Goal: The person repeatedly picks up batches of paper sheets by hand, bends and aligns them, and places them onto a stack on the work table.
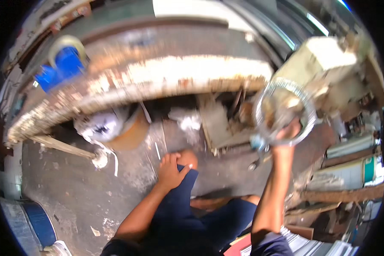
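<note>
Gripping a shiny, blurred metal ring (286, 112), the right hand (287, 133) closes (left hand (171, 171) rests flat on knee (188, 158)).

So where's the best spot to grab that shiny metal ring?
Probably by its lower rim, coming from underneath, as the right hand does now. The metal ring is a thin open hoop held upright, so fingers can hook round the band. The picture is blurred, so finer detail is unclear.
</note>
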{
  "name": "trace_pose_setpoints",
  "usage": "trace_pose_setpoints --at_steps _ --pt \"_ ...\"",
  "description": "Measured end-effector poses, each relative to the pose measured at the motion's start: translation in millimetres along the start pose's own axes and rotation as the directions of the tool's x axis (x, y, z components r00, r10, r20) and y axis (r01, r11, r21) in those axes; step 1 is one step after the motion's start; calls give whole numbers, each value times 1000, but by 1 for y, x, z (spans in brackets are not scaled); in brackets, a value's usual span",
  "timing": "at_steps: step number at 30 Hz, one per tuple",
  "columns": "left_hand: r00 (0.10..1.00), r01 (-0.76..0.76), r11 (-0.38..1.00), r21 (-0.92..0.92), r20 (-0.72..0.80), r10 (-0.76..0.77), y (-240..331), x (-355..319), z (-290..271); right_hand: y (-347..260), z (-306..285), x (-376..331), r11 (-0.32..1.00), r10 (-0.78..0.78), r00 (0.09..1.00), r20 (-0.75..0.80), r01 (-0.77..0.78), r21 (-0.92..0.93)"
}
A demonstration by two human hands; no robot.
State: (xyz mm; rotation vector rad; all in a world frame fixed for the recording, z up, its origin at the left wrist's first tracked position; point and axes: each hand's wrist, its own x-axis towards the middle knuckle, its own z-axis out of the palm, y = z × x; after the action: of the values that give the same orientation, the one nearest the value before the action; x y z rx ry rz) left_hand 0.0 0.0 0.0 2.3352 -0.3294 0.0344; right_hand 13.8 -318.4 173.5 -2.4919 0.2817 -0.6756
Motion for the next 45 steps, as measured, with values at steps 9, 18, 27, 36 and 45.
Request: trace_pose_setpoints --at_steps 9,18,27,36,45 --pt "676 645 751 139 354 -646 -9 -240 -195 -79 -66 60 958 -285 933 220 270 96" --pt "300 860 443 252 451 -840 -18 -413 -408 -144 -97 -18 962 206 865 457 -92 -258" --pt "492 871 471 -142 296 -819 -166 -240 -582 -306 -48 -189 959 -166 242 956 266 99" --pt "448 894 420 -159 268 -853 -205 -197 -665 -412 6 -126 937 -332 198 922 187 297" --pt "336 939 286 -192 323 -885 -189 -289 -700 -480 110 -73 894 157 -398 904 447 41"
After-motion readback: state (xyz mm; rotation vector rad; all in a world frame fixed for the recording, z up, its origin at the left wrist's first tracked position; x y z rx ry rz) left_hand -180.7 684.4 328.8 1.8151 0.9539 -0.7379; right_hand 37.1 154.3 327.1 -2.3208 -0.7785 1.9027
